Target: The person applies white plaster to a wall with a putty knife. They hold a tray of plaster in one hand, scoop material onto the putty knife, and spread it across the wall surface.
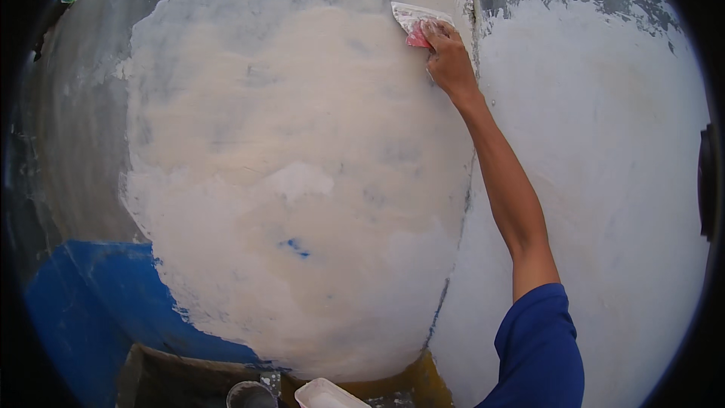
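Note:
High on the wall near the corner, my right hand grips a putty knife. The tool has a wide flat blade smeared with white putty and a red part near my fingers. Its blade lies against the wall. Pale putty covers a large rounded patch of this wall, with greyish spots showing through and a small blue mark lower down. My right arm reaches up from the lower right in a blue sleeve. My left hand is out of the picture.
A wall corner runs down beside my arm, with a white-coated wall on its right. Bare grey wall and blue paint border the patch. Below stand a round container and a white tub.

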The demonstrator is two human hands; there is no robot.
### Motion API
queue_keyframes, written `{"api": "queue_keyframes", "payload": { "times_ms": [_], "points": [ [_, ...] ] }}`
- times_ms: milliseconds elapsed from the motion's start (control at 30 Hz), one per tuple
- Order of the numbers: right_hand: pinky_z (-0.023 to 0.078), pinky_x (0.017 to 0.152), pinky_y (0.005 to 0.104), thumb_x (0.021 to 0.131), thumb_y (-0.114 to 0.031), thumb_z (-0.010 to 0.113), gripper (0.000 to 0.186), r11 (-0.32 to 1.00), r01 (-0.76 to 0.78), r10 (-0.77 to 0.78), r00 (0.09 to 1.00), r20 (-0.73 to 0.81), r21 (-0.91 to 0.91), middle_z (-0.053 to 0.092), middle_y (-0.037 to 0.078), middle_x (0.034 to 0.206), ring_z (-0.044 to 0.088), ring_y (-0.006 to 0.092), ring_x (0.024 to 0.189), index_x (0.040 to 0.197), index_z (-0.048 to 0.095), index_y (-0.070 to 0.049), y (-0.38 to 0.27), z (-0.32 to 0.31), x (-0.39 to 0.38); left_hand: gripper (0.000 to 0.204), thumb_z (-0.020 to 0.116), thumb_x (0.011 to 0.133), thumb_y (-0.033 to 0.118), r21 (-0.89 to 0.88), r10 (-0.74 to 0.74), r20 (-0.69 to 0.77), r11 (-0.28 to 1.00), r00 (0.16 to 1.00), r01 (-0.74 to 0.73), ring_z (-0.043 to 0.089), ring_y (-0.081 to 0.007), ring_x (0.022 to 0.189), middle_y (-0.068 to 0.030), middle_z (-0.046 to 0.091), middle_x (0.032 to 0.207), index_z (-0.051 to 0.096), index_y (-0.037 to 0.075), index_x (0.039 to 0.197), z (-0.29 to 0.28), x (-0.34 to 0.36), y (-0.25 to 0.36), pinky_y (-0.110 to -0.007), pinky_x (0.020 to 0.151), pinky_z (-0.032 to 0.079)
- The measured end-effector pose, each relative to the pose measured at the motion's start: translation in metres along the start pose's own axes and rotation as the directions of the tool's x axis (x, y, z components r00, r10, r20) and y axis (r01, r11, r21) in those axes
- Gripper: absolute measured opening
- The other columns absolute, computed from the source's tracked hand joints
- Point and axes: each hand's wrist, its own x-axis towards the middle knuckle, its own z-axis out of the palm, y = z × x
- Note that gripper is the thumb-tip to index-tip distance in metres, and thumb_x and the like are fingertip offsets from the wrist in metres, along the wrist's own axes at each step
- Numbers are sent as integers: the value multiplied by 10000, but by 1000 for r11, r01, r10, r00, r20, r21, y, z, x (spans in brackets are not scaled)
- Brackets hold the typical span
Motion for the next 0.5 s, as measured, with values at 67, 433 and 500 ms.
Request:
{"api": "queue_keyframes", "payload": {
  "times_ms": [67,433,500],
  "points": [
    [472,942,398,746,108,544,498,994,-80,81,997,-12,69,677,168,1007,578,322,1081,1197,659,-71,-4,-15,15,643,412,959,509,-121,5,238,992,971,25,480,-345,1275,-128,483,1403,355,104,1455,-35,14,-2,-545,1074,383],
    [488,887,407,786,-72,548,259,978,36,-15,994,105,-203,651,185,1012,607,334,1011,997,698,-56,92,-20,116,657,443,945,512,-253,62,527,964,848,87,482,-340,1275,-127,483,1405,364,96,1448,-42,31,-15,-536,1077,384],
    [469,905,413,752,58,539,413,987,22,-11,998,68,-158,644,118,1025,582,333,996,1122,683,-59,54,-33,88,693,451,934,536,-158,79,394,987,916,-17,477,-343,1281,-131,476,1413,340,98,1460,-58,37,-17,-535,1080,379]
  ]
}}
